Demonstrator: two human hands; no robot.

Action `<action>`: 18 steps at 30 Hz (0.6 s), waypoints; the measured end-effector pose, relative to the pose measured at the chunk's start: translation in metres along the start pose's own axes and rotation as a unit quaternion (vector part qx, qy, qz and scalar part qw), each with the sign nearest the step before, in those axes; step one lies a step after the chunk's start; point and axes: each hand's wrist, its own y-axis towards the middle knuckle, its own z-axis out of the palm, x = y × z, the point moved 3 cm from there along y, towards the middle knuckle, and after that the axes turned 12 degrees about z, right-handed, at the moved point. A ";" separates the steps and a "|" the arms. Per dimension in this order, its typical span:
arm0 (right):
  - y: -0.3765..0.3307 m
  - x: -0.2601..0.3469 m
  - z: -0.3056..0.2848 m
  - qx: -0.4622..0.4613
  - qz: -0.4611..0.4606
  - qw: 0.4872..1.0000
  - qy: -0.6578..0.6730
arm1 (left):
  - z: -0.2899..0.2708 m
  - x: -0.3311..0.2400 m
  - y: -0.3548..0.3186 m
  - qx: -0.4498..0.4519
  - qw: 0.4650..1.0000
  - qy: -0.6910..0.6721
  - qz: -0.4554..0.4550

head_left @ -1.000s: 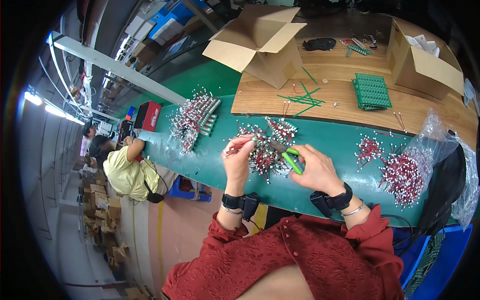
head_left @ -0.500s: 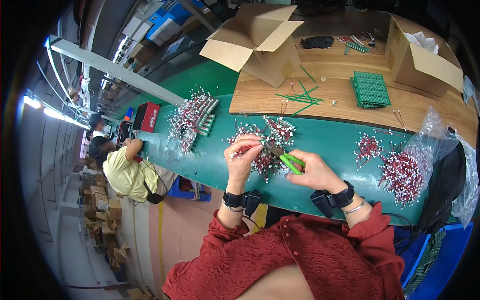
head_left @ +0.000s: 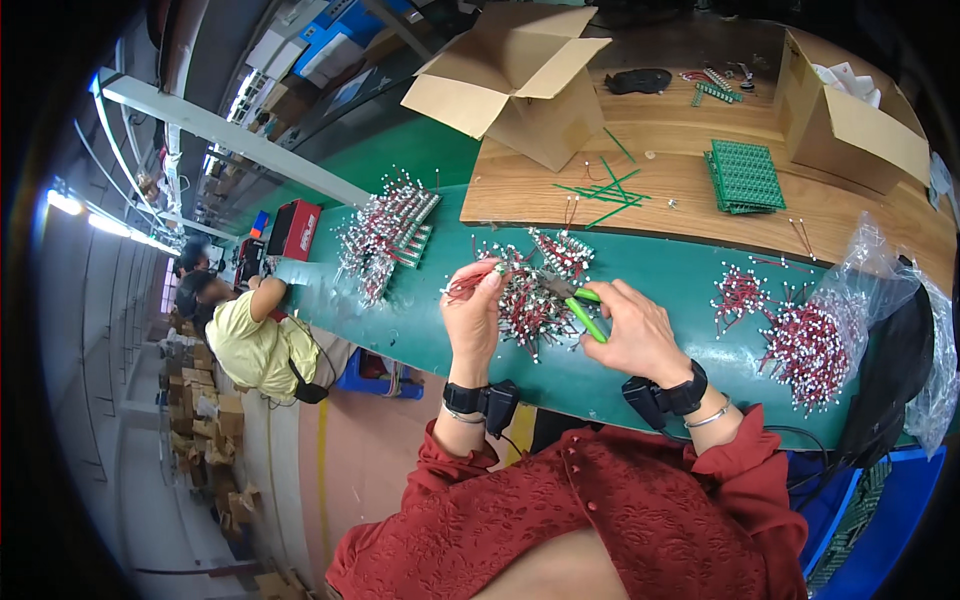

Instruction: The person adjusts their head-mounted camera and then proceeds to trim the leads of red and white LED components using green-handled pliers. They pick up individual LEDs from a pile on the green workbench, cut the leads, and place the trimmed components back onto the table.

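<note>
My left hand (head_left: pixel 472 322) is pinched round a bunch of red wires (head_left: pixel 463 288) with white ends. Something small and pale shows at its fingertips, too small to make out. In my right hand (head_left: pixel 640 335) is a pair of green-handled cutting pliers (head_left: pixel 590 318), its dark jaws pointing up and left, apart from the left hand's wires. Beneath and between both hands lies a pile of red wires with white connectors (head_left: pixel 533 312). Just behind the pliers, a green board strip with wired connectors (head_left: pixel 563 252) rests on the green table (head_left: pixel 640 270).
Wired board strips (head_left: pixel 390 235) are heaped at the left. More red wires (head_left: pixel 805 350) lie at the right beside a clear plastic bag (head_left: pixel 860 280). The raised wooden board (head_left: pixel 660 215) bears green strips (head_left: pixel 610 190), stacked green boards (head_left: pixel 745 175) and open cartons (head_left: pixel 545 120). A co-worker (head_left: pixel 255 340) sits at left.
My left hand has moved slightly left with the wires. The plier jaws, earlier at the left fingertips, now stand apart from them, a little to the right.
</note>
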 end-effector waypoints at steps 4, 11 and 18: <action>0.002 0.001 0.002 0.106 0.045 0.987 0.113 | 0.004 0.002 -0.005 0.034 0.997 0.067 0.004; 0.001 0.000 0.000 0.053 0.023 0.996 0.061 | 0.015 -0.003 -0.002 0.061 0.980 0.175 0.069; -0.002 0.003 0.000 0.018 0.020 0.999 0.032 | 0.022 -0.007 -0.003 0.097 0.976 0.180 0.080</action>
